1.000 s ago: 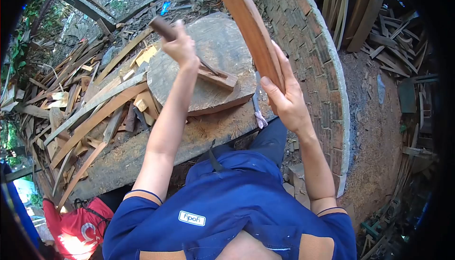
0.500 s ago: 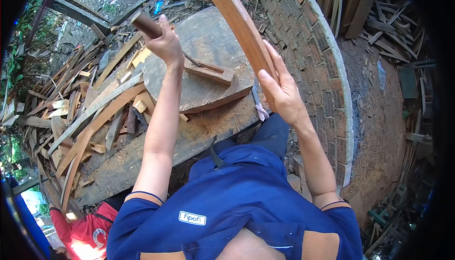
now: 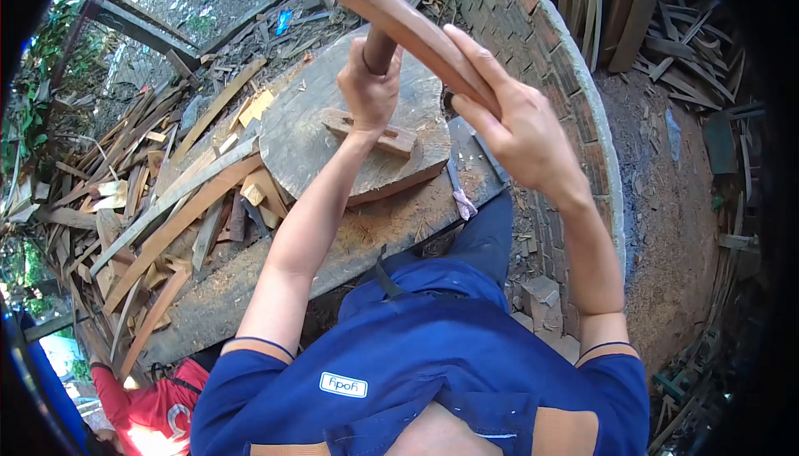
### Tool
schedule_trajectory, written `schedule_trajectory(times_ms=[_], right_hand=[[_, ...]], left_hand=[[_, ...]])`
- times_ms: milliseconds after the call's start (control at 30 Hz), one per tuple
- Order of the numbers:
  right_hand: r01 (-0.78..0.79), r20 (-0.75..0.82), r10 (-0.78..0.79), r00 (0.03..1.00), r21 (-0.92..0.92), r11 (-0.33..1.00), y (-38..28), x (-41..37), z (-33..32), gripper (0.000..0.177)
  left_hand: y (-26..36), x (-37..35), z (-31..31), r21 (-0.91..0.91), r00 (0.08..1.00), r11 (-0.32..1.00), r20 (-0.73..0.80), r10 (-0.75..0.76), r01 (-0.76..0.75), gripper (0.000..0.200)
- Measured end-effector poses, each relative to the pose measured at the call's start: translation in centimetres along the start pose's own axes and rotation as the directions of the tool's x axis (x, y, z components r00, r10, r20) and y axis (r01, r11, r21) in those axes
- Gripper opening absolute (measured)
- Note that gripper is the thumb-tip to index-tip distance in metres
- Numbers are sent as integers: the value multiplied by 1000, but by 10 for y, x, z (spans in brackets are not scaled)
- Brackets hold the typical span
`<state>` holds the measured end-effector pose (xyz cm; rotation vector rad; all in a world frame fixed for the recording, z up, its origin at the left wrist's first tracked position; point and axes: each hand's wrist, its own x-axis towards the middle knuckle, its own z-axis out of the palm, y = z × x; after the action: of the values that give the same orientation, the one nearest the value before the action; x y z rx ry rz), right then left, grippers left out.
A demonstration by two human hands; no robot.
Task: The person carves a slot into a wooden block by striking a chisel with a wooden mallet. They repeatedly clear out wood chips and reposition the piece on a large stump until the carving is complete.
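Observation:
My left hand (image 3: 369,94) is closed round a thick brown wooden handle (image 3: 379,52), held upright over the stump. The upper part of this handled tool is hidden behind a long, slightly curved wooden bar (image 3: 399,15). My right hand (image 3: 520,127) grips the bar's near end, fingers on one side and thumb on the other. The bar slants up to the left and crosses in front of the handle. Under my left wrist, a small slotted wooden block (image 3: 393,141) lies on the round sawn stump (image 3: 291,140).
Offcuts and long strips (image 3: 179,219) pile up on the left of the wooden bench (image 3: 200,306). A narrow tool with cloth wrapping (image 3: 464,205) lies by the stump. A curved brick wall (image 3: 574,115) stands on the right. A person in red (image 3: 158,406) is at lower left.
My left hand has moved right with the handle, away from the slotted block's left end, and turned it upright. My right hand has tipped the bar further left, bringing it across the handle.

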<state>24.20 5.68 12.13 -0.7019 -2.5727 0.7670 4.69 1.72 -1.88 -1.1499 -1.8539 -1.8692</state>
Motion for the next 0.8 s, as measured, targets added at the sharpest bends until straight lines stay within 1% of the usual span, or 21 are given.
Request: schedule_trajectory(times_ms=[67, 100, 133, 200, 233, 267, 300, 333, 367, 400, 433, 467, 533, 567, 600, 667, 700, 767, 800], right_hand=[[4, -44, 5, 999, 184, 983, -6, -2, -14, 60], [260, -248, -215, 945, 168, 951, -7, 2, -14, 60], [303, -332, -208, 920, 268, 915, -14, 2, -11, 61], [179, -214, -113, 970, 320, 930, -15, -2, -2, 63], [55, -35, -47, 998, 262, 964, -9, -2, 5, 64], [-66, 133, 42, 990, 182, 981, 0, -4, 15, 65], [-70, 126, 38, 991, 265, 962, 10, -8, 25, 66], [-60, 124, 29, 992, 255, 965, 11, -8, 23, 66], [-87, 112, 54, 992, 318, 944, 9, -14, 24, 66], [-113, 96, 82, 992, 386, 915, 7, -20, 27, 67], [-84, 55, 67, 996, 414, 907, 17, -25, 37, 66], [-79, 50, 64, 997, 414, 907, 23, -29, 40, 66], [-134, 93, 104, 990, 414, 900, 28, -35, 42, 65], [-141, 106, 105, 989, 436, 889, 31, -38, 44, 64], [-145, 108, 109, 988, 435, 889, 32, -40, 44, 64], [-174, 99, 144, 985, 472, 865, 34, -47, 46, 64], [-178, 107, 144, 984, 470, 865, 34, -49, 45, 64], [-299, 167, 248, 954, 493, 817, 32, -49, 42, 63], [-297, 169, 245, 955, 492, 818, 31, -49, 43, 63]], left_hand=[[3, 1, 2, -15, 999, 999, -25, -45, 44, 28], [2, -1, -1, -6, 998, 999, -25, -50, 50, 27], [2, -1, -5, 1, 999, 999, -24, -42, 42, 27], [0, -1, -10, -7, 999, 999, -1, -52, 52, 24], [-5, 0, -11, -99, 999, 994, -16, -39, 37, 22], [-10, 2, -13, -195, 999, 981, -25, -24, 19, 22], [-17, 4, -16, -107, 998, 994, -51, -23, 17, 22], [-17, 11, -20, -84, 994, 995, -98, -57, 49, 21], [-18, 16, -29, -148, 954, 956, -126, -272, 253, 20], [-24, 23, -40, -214, 873, 874, -137, -468, 436, 20], [-32, 33, -52, -362, 772, 814, -295, -563, 455, 19], [-42, 40, -63, -512, 630, 739, -411, -659, 438, 22], [-83, 32, -88, -582, 472, 651, -453, -757, 487, 28], [-95, 30, -94, -615, 405, 634, -488, -773, 470, 27], [-94, 26, -99, -654, 365, 607, -485, -794, 451, 28], [-97, 22, -105, -663, 416, 610, -454, -788, 433, 27], [-89, 22, -103, -663, 470, 622, -429, -771, 416, 27], [-69, 29, -93, -643, 588, 671, -397, -705, 370, 24], [-40, 33, -82, -630, 634, 689, -377, -675, 359, 24]])
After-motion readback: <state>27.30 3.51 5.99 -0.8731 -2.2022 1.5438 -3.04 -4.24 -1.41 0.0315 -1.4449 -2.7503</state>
